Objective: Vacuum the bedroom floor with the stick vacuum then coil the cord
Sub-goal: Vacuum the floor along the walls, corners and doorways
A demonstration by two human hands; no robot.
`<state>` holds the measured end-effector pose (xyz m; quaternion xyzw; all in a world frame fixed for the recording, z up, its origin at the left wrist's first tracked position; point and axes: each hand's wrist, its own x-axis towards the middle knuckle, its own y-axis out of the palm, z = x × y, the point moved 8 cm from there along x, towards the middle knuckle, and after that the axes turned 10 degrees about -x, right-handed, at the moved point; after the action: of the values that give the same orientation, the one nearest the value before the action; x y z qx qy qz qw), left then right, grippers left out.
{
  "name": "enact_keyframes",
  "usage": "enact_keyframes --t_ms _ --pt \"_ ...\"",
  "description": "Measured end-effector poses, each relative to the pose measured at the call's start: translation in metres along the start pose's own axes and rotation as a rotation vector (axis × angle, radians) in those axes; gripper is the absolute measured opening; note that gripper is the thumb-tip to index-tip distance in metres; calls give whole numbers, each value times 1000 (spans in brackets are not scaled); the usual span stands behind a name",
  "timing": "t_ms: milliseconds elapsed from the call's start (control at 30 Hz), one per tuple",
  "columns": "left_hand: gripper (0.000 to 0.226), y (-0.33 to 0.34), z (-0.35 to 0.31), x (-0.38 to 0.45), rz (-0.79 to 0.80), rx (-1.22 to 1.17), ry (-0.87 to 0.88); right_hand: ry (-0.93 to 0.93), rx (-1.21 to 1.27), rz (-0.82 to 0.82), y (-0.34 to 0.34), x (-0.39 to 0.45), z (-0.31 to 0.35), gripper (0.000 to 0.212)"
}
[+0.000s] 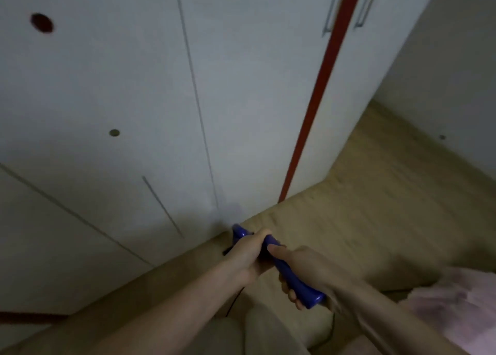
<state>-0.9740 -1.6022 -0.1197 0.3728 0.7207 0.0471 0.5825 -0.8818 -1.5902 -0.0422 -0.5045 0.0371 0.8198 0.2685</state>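
A blue vacuum handle (308,293) slants across the lower middle of the view, above the tan wooden floor (375,207). My left hand (248,255) grips its upper end, fingers wrapped round it. My right hand (303,268) grips the lower end, thumb lying along the top. The vacuum's body and head are hidden below my hands. A thin dark cord (233,305) runs down between my forearms towards my legs.
White wardrobe doors (134,113) fill the left and top, meeting the floor just beyond my hands. A red strip (319,91) runs down between two doors. A white wall (456,86) stands at the right. Pink fabric (456,301) lies at the lower right.
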Motion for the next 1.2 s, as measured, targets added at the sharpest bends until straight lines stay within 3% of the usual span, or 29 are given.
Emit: enact_keyframes --t_ms 267,467,667,867,1200 --pt "1 136 1 37 250 521 -133 65 460 -332 -86 -21 -21 45" --pt "15 208 6 46 401 773 -200 33 674 -534 -122 -35 -21 47" --pt "9 289 44 62 539 993 -274 -2 910 -661 -179 -47 -51 45" --pt "12 383 86 118 561 1151 -293 -28 1026 -749 -279 -31 -84 45" --pt "18 543 161 231 515 1210 -293 51 1141 -853 -468 13 -154 46"
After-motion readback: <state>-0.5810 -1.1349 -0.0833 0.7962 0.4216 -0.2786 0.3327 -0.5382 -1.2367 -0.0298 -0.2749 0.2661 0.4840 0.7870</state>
